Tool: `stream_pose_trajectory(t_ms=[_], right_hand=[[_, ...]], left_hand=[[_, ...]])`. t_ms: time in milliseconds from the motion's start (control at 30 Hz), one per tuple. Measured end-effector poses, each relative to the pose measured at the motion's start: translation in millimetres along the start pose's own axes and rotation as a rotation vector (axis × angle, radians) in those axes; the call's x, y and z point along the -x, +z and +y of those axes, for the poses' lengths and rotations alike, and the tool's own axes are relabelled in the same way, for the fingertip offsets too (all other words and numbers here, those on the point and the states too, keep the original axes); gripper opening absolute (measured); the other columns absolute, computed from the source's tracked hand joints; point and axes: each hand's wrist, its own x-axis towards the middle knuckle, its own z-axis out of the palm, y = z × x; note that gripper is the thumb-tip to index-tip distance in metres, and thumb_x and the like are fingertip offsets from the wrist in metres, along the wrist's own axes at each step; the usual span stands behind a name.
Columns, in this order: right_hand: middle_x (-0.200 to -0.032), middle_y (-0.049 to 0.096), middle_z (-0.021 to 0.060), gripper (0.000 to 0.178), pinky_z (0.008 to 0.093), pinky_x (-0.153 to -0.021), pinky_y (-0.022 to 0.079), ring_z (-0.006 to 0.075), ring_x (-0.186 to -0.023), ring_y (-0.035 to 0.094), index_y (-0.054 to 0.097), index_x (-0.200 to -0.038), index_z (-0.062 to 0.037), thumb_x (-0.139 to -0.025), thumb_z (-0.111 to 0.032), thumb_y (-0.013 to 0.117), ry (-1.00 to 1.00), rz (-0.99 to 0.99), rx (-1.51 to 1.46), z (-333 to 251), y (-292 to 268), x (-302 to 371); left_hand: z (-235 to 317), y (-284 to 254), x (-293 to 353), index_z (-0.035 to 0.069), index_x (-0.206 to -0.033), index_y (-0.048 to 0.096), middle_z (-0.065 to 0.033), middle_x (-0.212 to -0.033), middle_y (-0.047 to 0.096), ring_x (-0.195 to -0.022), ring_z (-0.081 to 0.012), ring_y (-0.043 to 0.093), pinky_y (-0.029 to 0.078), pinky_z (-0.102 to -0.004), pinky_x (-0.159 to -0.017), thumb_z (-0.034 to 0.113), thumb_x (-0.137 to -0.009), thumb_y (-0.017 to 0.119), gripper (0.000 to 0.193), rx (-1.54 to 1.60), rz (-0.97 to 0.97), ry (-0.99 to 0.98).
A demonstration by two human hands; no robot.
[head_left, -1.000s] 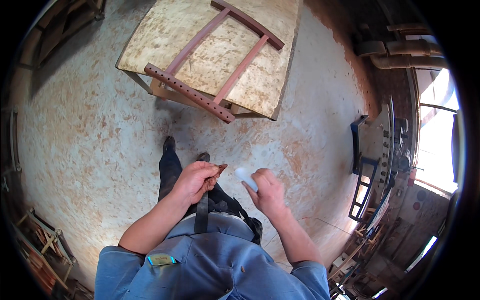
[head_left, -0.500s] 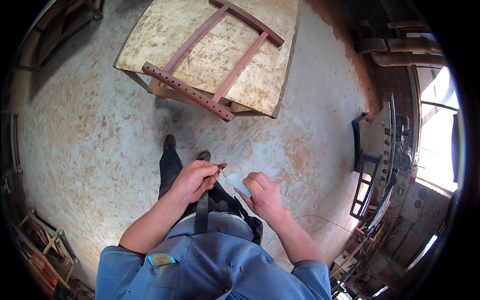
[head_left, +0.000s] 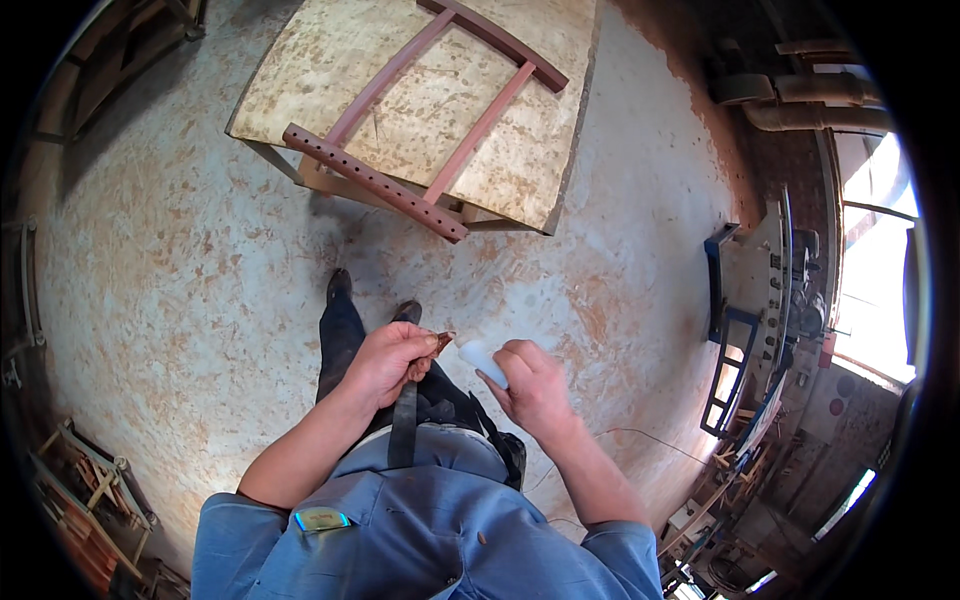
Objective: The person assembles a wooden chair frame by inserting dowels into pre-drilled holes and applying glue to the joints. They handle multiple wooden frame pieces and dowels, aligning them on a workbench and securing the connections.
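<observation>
My left hand [head_left: 388,362] pinches a small reddish-brown piece [head_left: 443,342], which looks like wood, between thumb and fingers in front of my waist. Its tip points up and to the right. Across from it, my right hand [head_left: 530,385] is closed around a whitish translucent plastic bottle [head_left: 485,362], tilted so that its narrow end faces the piece. A small gap separates the two. The palm side of the right hand is hidden.
Ahead stands a stained pale table [head_left: 400,130] carrying a reddish-brown wooden frame [head_left: 375,180]; its holed rail overhangs the near edge. A machine [head_left: 765,290] with a dark blue frame stands at the right. Wooden pieces [head_left: 85,510] rest on a rack at lower left. A thin cord [head_left: 650,435] crosses the floor.
My right hand and the bottle have shifted slightly right and up, widening the gap to the small piece. The left hand has barely moved, and the piece in it has turned a little.
</observation>
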Motion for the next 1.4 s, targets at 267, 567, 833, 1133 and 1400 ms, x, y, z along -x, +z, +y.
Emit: stream_pose_trajectory(t_ms=[267,567,833,1133,1400], right_hand=[[-0.091,0.062,0.012,0.027,0.0375,-0.06,0.053,0.0296,-0.077,0.064,0.06,-0.093,-0.0046,-0.076,-0.015,0.079,-0.011,-0.007,0.013,2.8,-0.2,5.2],[-0.091,0.063,0.0119,0.026,0.0378,-0.061,0.053,0.0292,-0.077,0.064,0.06,-0.093,-0.0052,-0.077,-0.016,0.078,-0.004,-0.017,-0.002,1.6,0.5,2.3],[-0.093,0.062,0.0119,0.028,0.0372,-0.062,0.053,0.0286,-0.078,0.064,0.061,-0.094,-0.0048,-0.075,-0.015,0.079,0.003,-0.019,-0.014,2.6,0.0,6.2],[-0.093,0.06,0.0082,0.028,0.0361,-0.067,0.054,0.026,-0.084,0.063,0.061,-0.095,-0.0055,-0.074,-0.017,0.076,0.009,-0.033,-0.025,5.9,-3.7,8.9],[-0.094,0.061,0.009,0.027,0.037,-0.067,0.054,0.0277,-0.084,0.063,0.061,-0.093,-0.0055,-0.075,-0.018,0.077,0.042,-0.008,-0.04,19.9,-4.6,6.6]], left_hand=[[2.1,4.3,1.0,0.001,-0.089,0.064,-0.003,-0.074,0.062,-0.056,-0.0082,0.054,0.044,-0.0217,-0.051,0.009,-0.092,0.063,0.008,-0.05,0.046,0.015],[-1.7,9.0,-0.7,0.0,-0.092,0.063,-0.0027,-0.075,0.063,-0.059,-0.007,0.054,0.044,-0.0213,-0.051,0.008,-0.091,0.064,0.009,-0.34,0.098,0.128],[-4.1,10.1,-5.6,0.001,-0.092,0.062,-0.0029,-0.074,0.062,-0.057,-0.0071,0.054,0.043,-0.0209,-0.049,0.009,-0.091,0.065,0.009,-0.18,0.067,0.071],[-1.1,11.5,-12.1,0.0,-0.094,0.062,-0.0044,-0.076,0.063,-0.057,-0.0082,0.056,0.046,-0.0209,-0.051,0.01,-0.093,0.062,0.011,0.005,0.043,-0.018],[2.4,15.8,-16.3,0.0,-0.092,0.062,-0.0042,-0.074,0.062,-0.058,-0.009,0.055,0.045,-0.0226,-0.051,0.009,-0.094,0.059,0.01,-0.108,0.02,-0.016]])
